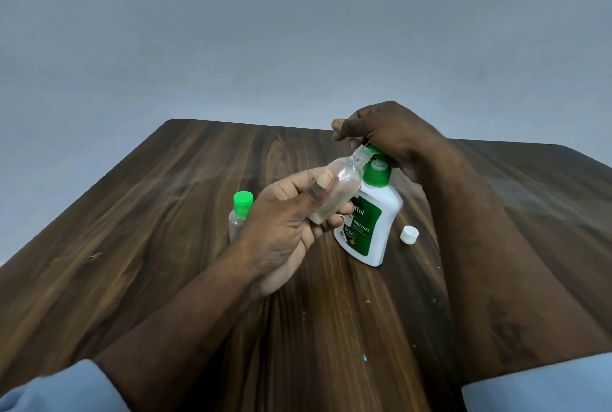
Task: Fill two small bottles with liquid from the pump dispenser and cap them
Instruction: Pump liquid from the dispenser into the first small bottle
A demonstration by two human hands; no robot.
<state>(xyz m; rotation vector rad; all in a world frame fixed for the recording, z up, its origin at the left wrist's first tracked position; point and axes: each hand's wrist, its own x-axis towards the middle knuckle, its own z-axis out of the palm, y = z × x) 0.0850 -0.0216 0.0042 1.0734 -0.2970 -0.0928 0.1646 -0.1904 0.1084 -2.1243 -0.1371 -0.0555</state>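
Pressing green pump [376,149], right hand [389,133]; left hand [284,224] grips clear bottle [339,188]

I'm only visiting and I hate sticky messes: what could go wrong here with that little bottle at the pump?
The left hand holds the small bottle tilted at the nozzle of the pump dispenser. If its narrow mouth sits slightly off, liquid could spill. The right hand, bearing down on the pump head, might tip the dispenser. The loose white cap beside it could get knocked away.
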